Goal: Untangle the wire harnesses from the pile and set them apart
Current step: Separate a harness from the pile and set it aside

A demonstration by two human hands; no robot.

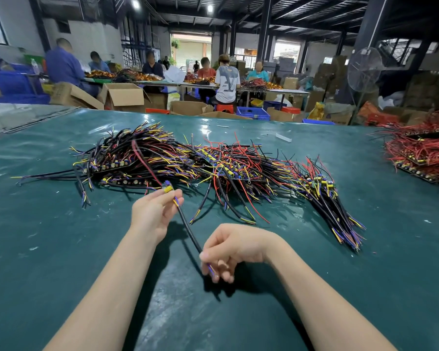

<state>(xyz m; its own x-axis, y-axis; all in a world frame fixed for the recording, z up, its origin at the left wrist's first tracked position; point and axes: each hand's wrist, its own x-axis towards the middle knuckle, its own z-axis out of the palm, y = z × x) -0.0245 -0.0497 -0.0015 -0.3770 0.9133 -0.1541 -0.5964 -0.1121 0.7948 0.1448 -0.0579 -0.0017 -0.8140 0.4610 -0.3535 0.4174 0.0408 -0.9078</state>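
**One harness in hand, red lead not yet clear of the pile**

The left hand (152, 214) pinched the yellow plug (168, 189) of a single harness (188, 229) between thumb and fingers, just on the near side of the pile (188, 160) on the green counter (314, 287). The right hand (236, 247), nearer and to the right, gripped the other end of the same black cable. Its fingers were curled round the cable, with the blue and yellow tips showing below. The cable ran straight between the two hands, raised off the counter.

A red lead (143, 158) ran from the plug far and left into the pile, crossing other cables. Whether it was caught there could not be told.

Recommendation: hold the plug firmly and draw it slowly toward the near side, following the red lead's own line, so neighbouring harnesses are not dragged along. If it resists, lift the crossing cables off rather than pull harder.

A separate red bundle (421, 153) lay at the far right.
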